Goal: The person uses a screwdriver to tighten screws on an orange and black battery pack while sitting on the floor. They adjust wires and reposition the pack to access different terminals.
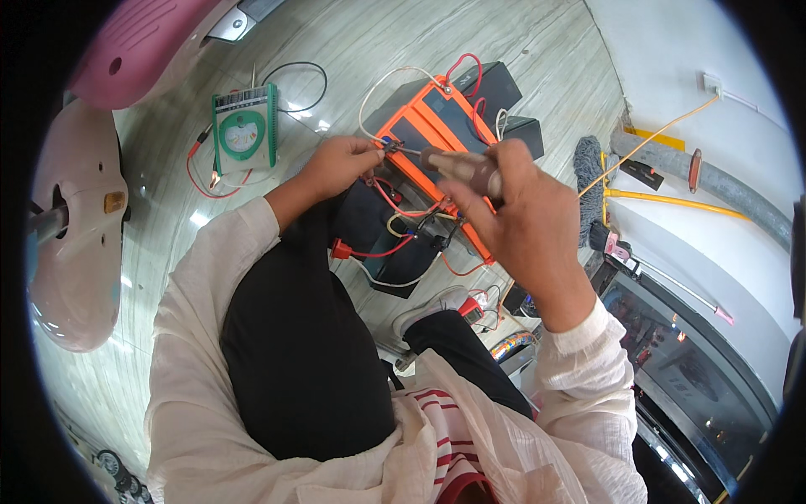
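My right hand (525, 223) is wrapped around the brownish handle of a screwdriver (462, 168). Its metal shaft points left, to a terminal at the near left corner of an orange-topped battery (428, 118) on the floor. At that corner my left hand (340, 164) pinches the end of a white wire (363, 109), beside a small blue connector (388, 142). The wire loops up to the battery's far end. Red wires (395, 202) and darker leads trail over the near side. My left fingertips partly hide the terminal.
Dark batteries (491, 88) stand behind the orange-topped one, and another dark block (403, 265) is nearer me. A green-and-white analog meter (243, 130) with leads sits at left. Scooter bodywork (80, 227) borders the left; a grey mop (590, 189) and glass-fronted cabinet (688, 336) are right.
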Demonstrator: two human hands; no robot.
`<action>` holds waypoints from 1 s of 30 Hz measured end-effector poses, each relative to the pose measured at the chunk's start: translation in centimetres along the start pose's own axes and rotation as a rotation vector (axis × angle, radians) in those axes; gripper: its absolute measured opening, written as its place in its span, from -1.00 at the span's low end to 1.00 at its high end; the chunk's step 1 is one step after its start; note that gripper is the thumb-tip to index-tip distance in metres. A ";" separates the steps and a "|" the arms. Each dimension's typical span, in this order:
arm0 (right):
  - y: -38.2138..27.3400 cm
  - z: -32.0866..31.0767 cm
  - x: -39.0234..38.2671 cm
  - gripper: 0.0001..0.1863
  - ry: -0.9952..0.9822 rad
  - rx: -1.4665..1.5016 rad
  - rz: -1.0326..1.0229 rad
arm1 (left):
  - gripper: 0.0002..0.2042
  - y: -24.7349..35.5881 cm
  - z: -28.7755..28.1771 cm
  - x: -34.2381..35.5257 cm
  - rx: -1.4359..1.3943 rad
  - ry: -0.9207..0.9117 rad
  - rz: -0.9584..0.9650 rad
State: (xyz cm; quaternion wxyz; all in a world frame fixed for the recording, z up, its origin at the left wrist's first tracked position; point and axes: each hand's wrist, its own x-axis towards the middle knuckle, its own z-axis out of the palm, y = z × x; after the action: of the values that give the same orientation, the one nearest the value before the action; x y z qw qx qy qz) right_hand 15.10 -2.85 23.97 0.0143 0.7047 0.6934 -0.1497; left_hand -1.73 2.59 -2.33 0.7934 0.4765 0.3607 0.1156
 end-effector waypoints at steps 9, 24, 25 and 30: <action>0.5 0.6 0.2 -0.55 0.108 0.076 -0.135 | -0.69 0.6 -0.1 -0.1 0.038 -0.009 -0.010; -0.6 2.0 0.2 -0.61 0.275 0.313 0.096 | -0.67 1.3 0.1 0.1 0.121 0.007 0.009; -0.6 1.9 0.2 -0.60 0.239 0.293 0.099 | -0.68 1.2 0.2 -0.1 0.083 0.007 0.009; 0.6 -1.2 2.0 -0.66 -0.069 0.232 -0.086 | -0.69 1.0 -0.1 -0.4 0.065 0.006 -0.012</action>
State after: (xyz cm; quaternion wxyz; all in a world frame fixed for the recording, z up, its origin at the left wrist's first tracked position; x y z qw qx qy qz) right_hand 15.92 -0.66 24.58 -0.0498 0.6656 0.7002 -0.2535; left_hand -1.90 2.98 -1.29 0.7771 0.4996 0.3694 0.1001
